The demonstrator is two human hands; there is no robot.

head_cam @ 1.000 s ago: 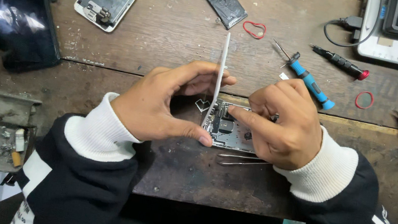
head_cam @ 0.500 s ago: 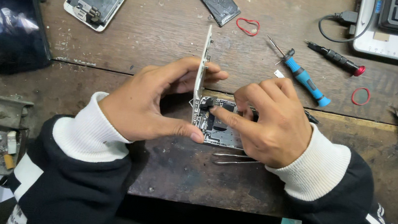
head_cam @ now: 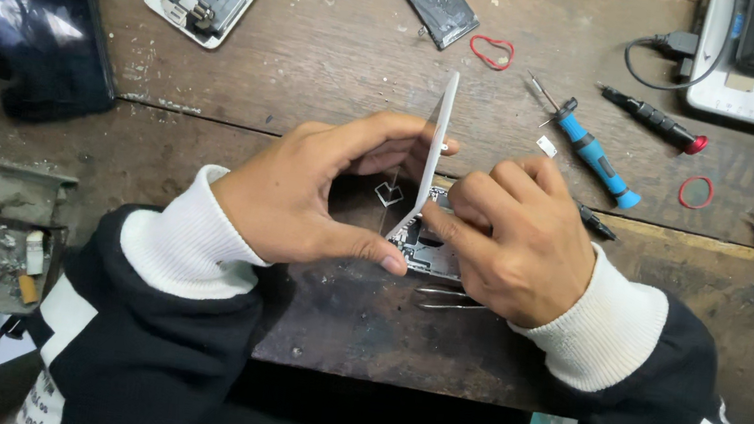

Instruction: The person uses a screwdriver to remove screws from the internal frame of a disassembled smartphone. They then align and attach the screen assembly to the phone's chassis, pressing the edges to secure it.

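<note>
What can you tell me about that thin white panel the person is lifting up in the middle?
The white panel is a thin, flat phone screen seen almost edge-on, tilted up steeply from the opened phone body beneath it. Its lower end meets that body, where dark inner parts show. The left hand props it with fingertips near its upper edge and the thumb down by the phone body; the right hand presses at its base. It looks like glass in a white plastic frame, apparently unbroken.

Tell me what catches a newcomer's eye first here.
At the centre, the left hand props a white phone screen panel up on edge, while the right hand presses on the opened phone body beneath. A blue-handled screwdriver lies on the wooden bench behind.
</note>
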